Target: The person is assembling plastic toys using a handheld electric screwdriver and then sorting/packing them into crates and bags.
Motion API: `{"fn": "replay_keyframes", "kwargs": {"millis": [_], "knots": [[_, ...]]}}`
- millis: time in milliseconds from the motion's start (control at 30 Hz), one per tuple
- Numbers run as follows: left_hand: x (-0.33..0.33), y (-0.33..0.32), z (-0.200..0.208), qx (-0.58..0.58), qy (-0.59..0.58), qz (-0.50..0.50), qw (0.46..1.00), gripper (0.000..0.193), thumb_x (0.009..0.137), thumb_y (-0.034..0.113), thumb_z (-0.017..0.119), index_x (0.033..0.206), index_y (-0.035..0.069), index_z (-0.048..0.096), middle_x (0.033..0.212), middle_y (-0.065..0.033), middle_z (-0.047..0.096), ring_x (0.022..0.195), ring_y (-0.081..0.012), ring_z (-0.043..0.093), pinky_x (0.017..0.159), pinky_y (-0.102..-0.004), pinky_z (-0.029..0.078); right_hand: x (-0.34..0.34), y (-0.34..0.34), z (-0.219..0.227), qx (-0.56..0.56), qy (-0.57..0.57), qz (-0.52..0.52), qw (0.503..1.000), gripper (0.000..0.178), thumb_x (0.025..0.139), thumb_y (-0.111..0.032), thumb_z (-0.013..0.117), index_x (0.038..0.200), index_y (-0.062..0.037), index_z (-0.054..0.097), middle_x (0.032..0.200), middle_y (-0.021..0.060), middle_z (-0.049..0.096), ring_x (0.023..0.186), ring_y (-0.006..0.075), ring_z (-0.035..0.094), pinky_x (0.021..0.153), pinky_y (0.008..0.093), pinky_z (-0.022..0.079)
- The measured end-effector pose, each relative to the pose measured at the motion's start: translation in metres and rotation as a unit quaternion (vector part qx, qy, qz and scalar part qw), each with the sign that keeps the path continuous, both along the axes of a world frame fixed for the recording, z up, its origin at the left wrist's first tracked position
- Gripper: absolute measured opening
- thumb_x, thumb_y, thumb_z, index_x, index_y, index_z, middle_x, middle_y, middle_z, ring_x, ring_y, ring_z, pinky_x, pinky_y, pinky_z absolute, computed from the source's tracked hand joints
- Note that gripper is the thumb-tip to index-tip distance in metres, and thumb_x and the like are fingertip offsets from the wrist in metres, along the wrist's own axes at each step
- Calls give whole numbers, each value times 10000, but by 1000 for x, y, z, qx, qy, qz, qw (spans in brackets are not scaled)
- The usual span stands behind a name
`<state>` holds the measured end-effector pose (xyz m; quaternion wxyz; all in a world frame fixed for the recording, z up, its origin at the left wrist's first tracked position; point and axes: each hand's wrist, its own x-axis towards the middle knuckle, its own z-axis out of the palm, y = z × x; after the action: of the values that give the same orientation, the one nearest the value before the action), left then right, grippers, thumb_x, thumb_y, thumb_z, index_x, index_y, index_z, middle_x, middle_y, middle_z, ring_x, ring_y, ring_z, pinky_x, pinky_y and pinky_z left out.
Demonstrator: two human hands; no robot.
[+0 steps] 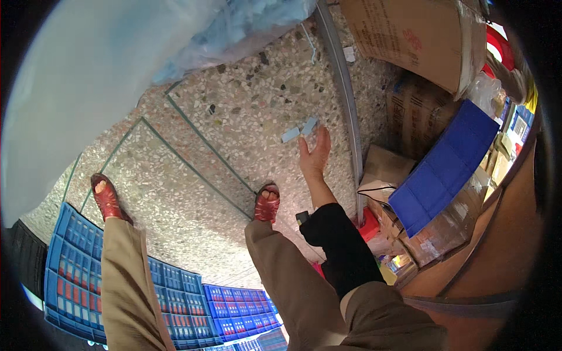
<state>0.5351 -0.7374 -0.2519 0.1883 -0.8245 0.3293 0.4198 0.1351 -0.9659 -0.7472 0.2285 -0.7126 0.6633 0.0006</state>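
My right hand [317, 155] reaches down over the speckled stone floor, its arm in a black sleeve [342, 245]. Thumb and fingers are apart. Right at the fingertips is a small light-blue strip [309, 125]; whether the fingers touch it, I cannot tell. A second light-blue piece [290, 135] lies on the floor just left of it, close to the thumb. My left hand is out of view.
A large translucent plastic bag [76, 99] with light-blue contents fills the upper left. Blue plastic crates [73, 257] stand behind my feet. To the right are a metal rail [345, 88], cardboard boxes [410, 35] and a blue quilted cloth [445, 167].
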Motion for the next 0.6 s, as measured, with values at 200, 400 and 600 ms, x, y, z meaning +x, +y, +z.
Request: {"fn": "replay_keyframes", "kwargs": {"millis": [200, 400, 600], "knots": [[2, 4, 0, 8, 7, 0, 1000, 580, 813, 300, 635, 1295, 28, 463, 1351, -311, 321, 1215, -471, 369, 996, -513, 326, 47, -1, 6, 87, 88, -171, 977, 899, 648, -347, 809, 1348, -31, 343, 1337, 205, 362, 1233, 368, 346, 1025, 456, 302], [12, 13, 3, 7, 9, -6, 1000, 584, 815, 311, 632, 1296, 27, 460, 1352, -315, 315, 1215, -474, 366, 996, -516, 325, 58, 5, 2, 73, 20, -235, 969, 742, 641, -301, 807, 1237, -58, 437, 1153, 151, 458, 1030, 305, 494, 847, 422, 440], [17, 15, 5, 7, 10, 1, 1000, 588, 818, 322, 629, 1296, 26, 458, 1352, -320, 309, 1214, -478, 364, 997, -520, 323, 44, 13, -12, 2, 9, -204, 979, 508, 703, -163, 733, 1150, -53, 517, 918, 72, 574, 789, 212, 580, 739, 359, 480]]}}
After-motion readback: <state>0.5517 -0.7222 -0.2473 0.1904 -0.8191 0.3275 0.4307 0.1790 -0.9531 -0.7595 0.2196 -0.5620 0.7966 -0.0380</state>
